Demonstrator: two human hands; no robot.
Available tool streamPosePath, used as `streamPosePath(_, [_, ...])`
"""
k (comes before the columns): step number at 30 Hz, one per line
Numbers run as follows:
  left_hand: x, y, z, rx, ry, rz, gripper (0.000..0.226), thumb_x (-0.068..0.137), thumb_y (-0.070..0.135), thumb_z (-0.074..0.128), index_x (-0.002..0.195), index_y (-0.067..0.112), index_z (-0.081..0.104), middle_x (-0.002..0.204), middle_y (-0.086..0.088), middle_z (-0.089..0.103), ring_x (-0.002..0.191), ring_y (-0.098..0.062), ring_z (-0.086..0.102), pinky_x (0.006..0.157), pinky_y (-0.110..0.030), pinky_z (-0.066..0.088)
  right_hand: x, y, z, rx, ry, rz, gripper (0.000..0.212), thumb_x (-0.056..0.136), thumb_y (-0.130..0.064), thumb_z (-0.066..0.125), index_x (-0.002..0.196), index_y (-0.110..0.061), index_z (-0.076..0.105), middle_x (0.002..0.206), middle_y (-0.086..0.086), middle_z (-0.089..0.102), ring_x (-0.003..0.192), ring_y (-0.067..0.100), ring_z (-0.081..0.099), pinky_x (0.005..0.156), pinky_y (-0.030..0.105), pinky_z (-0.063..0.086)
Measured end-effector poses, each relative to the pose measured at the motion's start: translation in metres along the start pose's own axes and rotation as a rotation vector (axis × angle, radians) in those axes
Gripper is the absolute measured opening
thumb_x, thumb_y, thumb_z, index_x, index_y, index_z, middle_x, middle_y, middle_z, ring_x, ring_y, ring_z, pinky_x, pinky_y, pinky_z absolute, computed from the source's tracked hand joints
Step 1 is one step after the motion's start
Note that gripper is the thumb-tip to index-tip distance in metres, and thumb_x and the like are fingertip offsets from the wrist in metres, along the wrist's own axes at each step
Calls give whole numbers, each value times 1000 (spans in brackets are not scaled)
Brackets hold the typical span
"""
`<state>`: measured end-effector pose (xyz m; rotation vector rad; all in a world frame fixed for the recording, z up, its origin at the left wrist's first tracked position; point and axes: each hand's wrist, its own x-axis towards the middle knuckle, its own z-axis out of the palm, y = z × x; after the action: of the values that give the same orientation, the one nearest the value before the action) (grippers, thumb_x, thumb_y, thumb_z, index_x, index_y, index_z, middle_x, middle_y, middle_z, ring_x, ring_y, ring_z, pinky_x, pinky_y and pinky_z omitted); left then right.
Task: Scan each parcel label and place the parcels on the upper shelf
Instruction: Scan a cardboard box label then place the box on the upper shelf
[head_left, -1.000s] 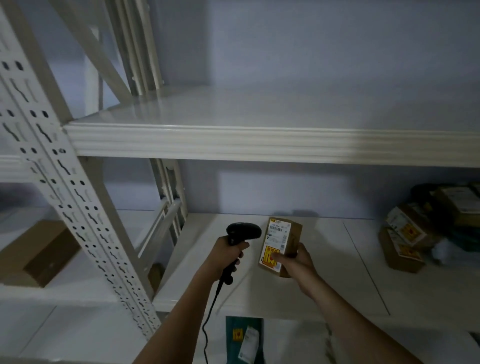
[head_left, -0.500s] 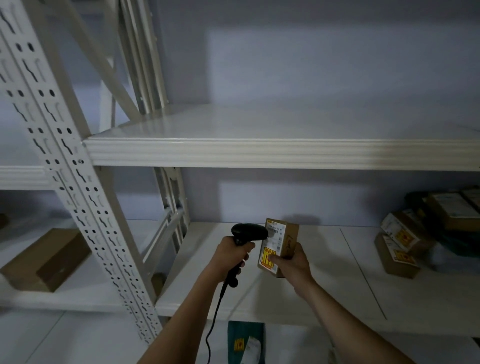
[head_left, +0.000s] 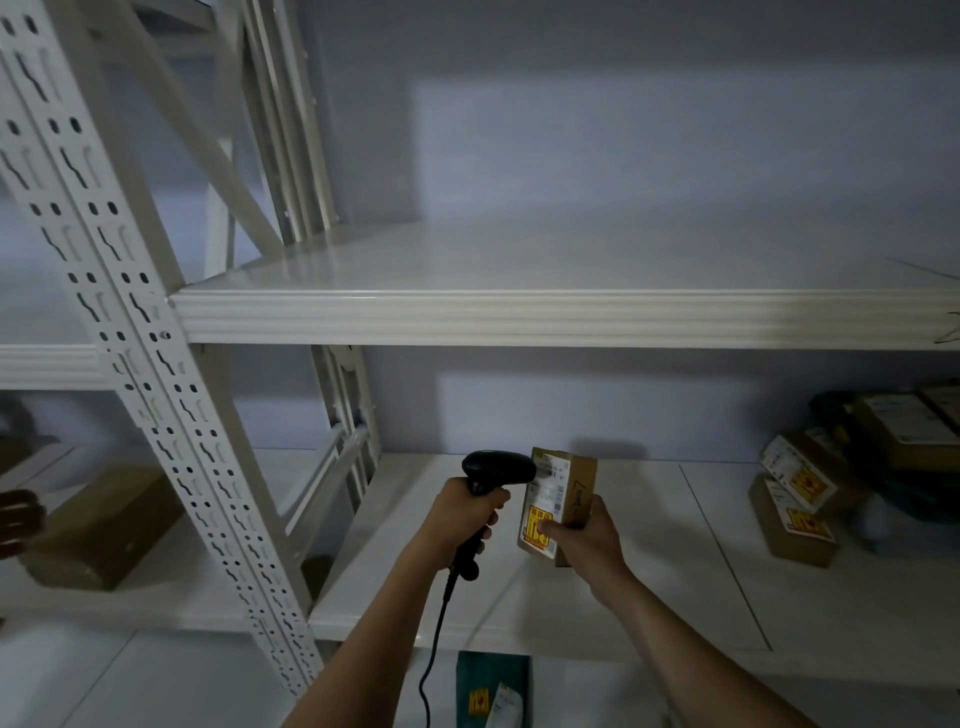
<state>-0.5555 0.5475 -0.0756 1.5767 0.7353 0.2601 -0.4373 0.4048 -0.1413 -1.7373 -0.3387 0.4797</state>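
The left hand (head_left: 462, 519) holds the black scanner (head_left: 497, 467) in a closed grip, its head apparently touching the label of the parcel (head_left: 563, 499) gripped upright by the right hand (head_left: 584, 540).

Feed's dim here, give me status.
Left hand grips scanner, aimed at label. Right hand holds parcel upright. Upper shelf unobstructed.

"What's different from a second ago?"

"I see the scanner (head_left: 498, 466) head now overlapping the top of the parcel (head_left: 558, 501) label; before, a gap showed between them. The left hand (head_left: 462, 519) and right hand (head_left: 584, 538) have drawn closer together."

"Anything else?"

"The view has tipped up, so the upper shelf (head_left: 519, 317) sits lower in frame. The parcel looks turned slightly, I think; it's dim."
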Motion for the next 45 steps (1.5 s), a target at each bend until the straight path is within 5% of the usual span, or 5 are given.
streamPosePath(11, [17, -41, -1, -228, -26, -119, 15, 83, -14, 53, 96, -6, 52, 73, -14, 49, 62, -24, 51, 61, -34, 49, 5, 7, -18, 51, 0, 126, 57, 82, -15, 81, 120, -18, 39, 107, -4, 61, 91, 13, 63, 63, 22, 49])
streamPosePath(15, [33, -78, 0, -380, 122, -230, 9, 85, -14, 58, 95, -13, 56, 70, -15, 51, 60, -28, 52, 61, -38, 47, 10, 22, -26, 87, -17, 244, 67, 78, -25, 84, 125, -15, 38, 114, 1, 65, 101, 20, 67, 89, 43, 58])
streamPosePath(20, [49, -112, 13, -233, 319, -328, 10, 81, -3, 71, 75, -1, 63, 69, -11, 59, 65, -27, 56, 72, -36, 46, 10, 31, -31, 169, -40, 351, 56, 81, -20, 83, 125, -16, 49, 115, 6, 70, 99, 24, 71, 85, 44, 60])
streamPosePath(37, [89, -153, 27, 41, 298, -461, 32, 83, 17, 73, 110, 2, 65, 98, -17, 67, 94, -35, 65, 87, -44, 56, 26, 41, -24, 214, -101, 488, 64, 78, -36, 84, 129, -14, 53, 114, 12, 71, 96, 30, 72, 64, 38, 62])
streamPosePath(45, [72, -97, 22, 380, 284, -404, 36, 88, 23, 57, 120, 8, 57, 117, -14, 61, 107, -31, 59, 96, -41, 50, 25, 8, -22, 191, -111, 369, 61, 91, -43, 69, 143, -24, 44, 128, 5, 65, 109, 28, 66, 96, 54, 54])
